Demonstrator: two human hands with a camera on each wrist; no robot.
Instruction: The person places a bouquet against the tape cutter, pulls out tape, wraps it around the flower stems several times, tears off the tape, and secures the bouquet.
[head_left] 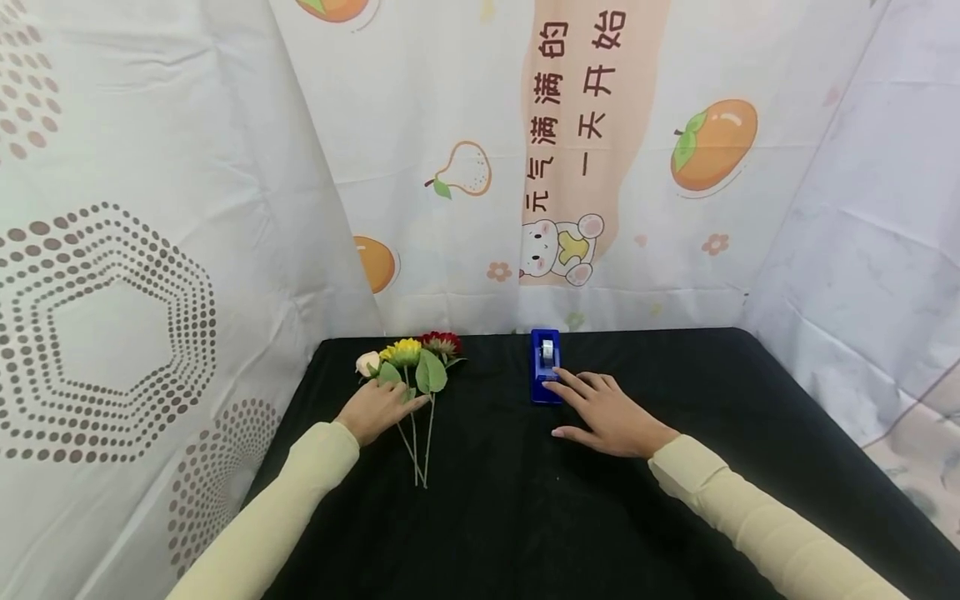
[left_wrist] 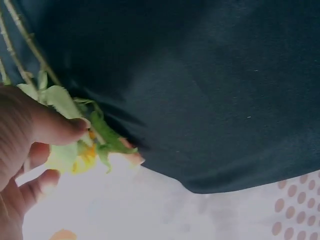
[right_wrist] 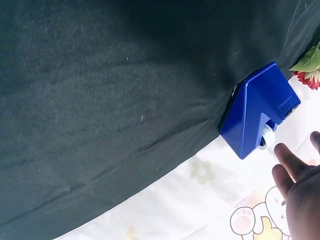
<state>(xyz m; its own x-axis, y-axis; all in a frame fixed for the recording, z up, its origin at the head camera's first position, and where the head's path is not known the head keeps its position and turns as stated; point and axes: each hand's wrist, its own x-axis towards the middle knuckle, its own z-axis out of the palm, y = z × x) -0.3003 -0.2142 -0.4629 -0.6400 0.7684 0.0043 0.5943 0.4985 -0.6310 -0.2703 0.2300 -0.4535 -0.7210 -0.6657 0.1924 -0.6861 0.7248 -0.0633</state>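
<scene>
Three artificial flowers [head_left: 408, 357], one pink, one yellow and one red, lie on the black tablecloth [head_left: 525, 517] with their stems [head_left: 420, 450] pointing toward me. My left hand [head_left: 378, 408] rests on the stems and leaves with fingers extended. In the left wrist view the thumb [left_wrist: 55, 125] lies on a green leaf [left_wrist: 107, 135]. A blue tape dispenser [head_left: 545, 371] stands near the table's far edge. My right hand [head_left: 603, 417] lies flat beside it, fingers straight, with the fingertips touching its near end. The dispenser [right_wrist: 255, 112] and my right hand's fingertips [right_wrist: 287, 155] show in the right wrist view.
Printed fabric walls close in the table on the left [head_left: 150, 292], back [head_left: 562, 167] and right [head_left: 862, 250]. The black cloth stretches bare between my arms and to the right of the dispenser. A red flower head [right_wrist: 312, 77] peeks in at the right wrist view's edge.
</scene>
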